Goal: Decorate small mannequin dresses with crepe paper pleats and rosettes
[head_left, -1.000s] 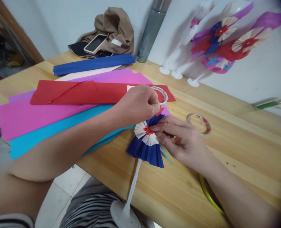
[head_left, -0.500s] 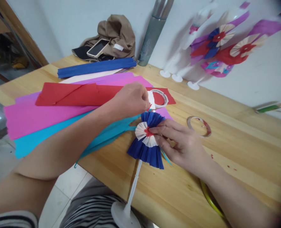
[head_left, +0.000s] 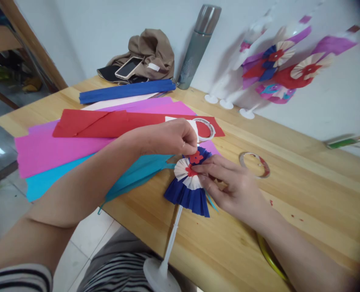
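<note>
My left hand (head_left: 175, 136) pinches a small red paper flower (head_left: 196, 157), which hangs just above the cream pleated paper rosette (head_left: 182, 168). My right hand (head_left: 228, 178) grips that rosette from the right, its fingertips on the red centre (head_left: 191, 170). Behind the rosette fans out a blue pleated paper skirt (head_left: 186, 198). A white stem (head_left: 171, 239) runs down from it, tilted, to a round white base (head_left: 160, 275) over my lap. What my right thumb touches behind the rosette is hidden.
Red (head_left: 101, 123), pink (head_left: 64, 152) and turquoise (head_left: 146, 172) crepe paper lie on the left of the table. One tape roll (head_left: 212, 132) sits on the red paper, another (head_left: 265, 170) on the wood. A flask (head_left: 196, 52), a phone (head_left: 129, 67) and decorated stands (head_left: 307, 73) are along the wall.
My left hand has come down and slightly right, bringing the red paper flower into view over the rosette. My right hand keeps its grip. The camera view has shifted slightly.
</note>
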The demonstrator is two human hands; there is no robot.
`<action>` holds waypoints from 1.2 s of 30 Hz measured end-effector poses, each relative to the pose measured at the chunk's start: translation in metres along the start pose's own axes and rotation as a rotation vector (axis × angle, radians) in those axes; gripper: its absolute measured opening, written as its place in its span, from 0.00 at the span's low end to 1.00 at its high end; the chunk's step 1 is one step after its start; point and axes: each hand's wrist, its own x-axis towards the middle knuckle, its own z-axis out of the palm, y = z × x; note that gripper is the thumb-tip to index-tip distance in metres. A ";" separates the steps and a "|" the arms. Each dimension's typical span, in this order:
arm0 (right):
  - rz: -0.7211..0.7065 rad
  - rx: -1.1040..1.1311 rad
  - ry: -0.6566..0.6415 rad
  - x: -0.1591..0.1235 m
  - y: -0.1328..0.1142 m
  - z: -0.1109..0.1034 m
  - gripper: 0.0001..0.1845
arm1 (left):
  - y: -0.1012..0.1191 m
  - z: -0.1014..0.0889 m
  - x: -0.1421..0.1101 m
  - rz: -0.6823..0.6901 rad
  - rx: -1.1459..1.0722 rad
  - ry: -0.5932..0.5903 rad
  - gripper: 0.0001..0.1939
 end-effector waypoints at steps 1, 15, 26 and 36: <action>0.004 0.006 -0.001 0.000 0.000 0.000 0.12 | 0.000 0.001 0.000 -0.004 0.010 0.001 0.14; 0.147 0.045 0.256 -0.001 -0.002 -0.003 0.06 | 0.003 0.004 0.003 -0.076 -0.054 0.013 0.13; -0.050 -0.260 0.316 -0.001 -0.004 -0.002 0.11 | 0.004 0.018 0.008 -0.160 -0.278 -0.026 0.10; 0.139 -0.018 0.250 0.002 -0.002 0.007 0.09 | 0.006 0.017 0.008 -0.106 0.104 0.264 0.11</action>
